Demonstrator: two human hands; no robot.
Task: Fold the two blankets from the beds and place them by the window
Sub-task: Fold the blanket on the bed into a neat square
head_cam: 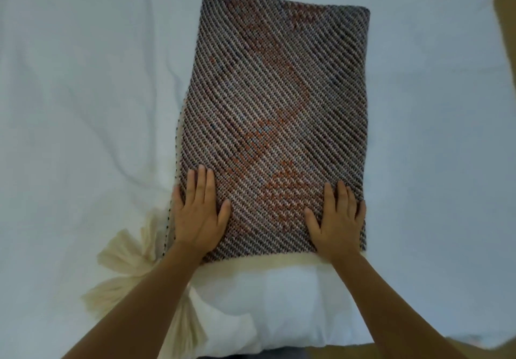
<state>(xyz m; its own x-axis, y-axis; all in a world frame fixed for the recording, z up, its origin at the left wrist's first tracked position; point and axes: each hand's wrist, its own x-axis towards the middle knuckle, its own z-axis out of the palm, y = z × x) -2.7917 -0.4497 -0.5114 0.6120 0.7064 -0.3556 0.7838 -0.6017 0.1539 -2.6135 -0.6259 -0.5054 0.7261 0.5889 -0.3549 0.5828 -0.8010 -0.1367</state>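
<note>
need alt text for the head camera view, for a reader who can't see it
Two bare hands, left hand and right hand, press flat on a folded, diagonally striped woven blanket lying on a white bedsheet. Cream tassels spill out at its near-left corner.

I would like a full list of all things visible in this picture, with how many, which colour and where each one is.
folded blanket: one, woven in dark grey and white diagonal lines with orange patches, lying flat in the middle of the bed
tassels: a few, cream, spreading out from the blanket's near left corner onto the sheet
bed sheet: one, white, slightly wrinkled, covering the whole bed under the blanket
left hand: one, open and flat, pressing on the blanket's near left corner
right hand: one, open and flat, pressing on the blanket's near right corner
</note>
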